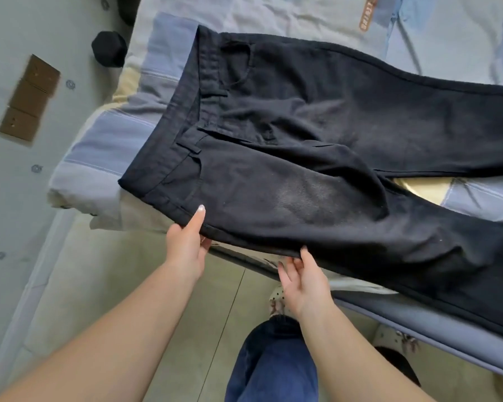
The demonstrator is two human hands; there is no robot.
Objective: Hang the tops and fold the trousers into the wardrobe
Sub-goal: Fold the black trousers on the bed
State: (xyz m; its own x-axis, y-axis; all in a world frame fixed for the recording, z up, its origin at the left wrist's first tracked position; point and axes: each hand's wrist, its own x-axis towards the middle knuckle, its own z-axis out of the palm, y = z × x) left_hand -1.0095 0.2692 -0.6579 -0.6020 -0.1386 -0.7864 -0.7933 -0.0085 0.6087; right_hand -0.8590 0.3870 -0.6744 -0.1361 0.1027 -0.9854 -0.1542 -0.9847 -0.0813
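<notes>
- A bed with a quilt in blue, grey, cream and yellow patches, its cover wrinkled.
- An orange label with lettering on the bedding near the top edge; the words are too blurred to read.
- A black hexagonal object on the floor beside the bed's far corner.
- A brown strip of three panels lying on the grey surface at left.
- Pale tiled floor below the bed.
- Blue jeans leg and a spotted white slipper.
</notes>
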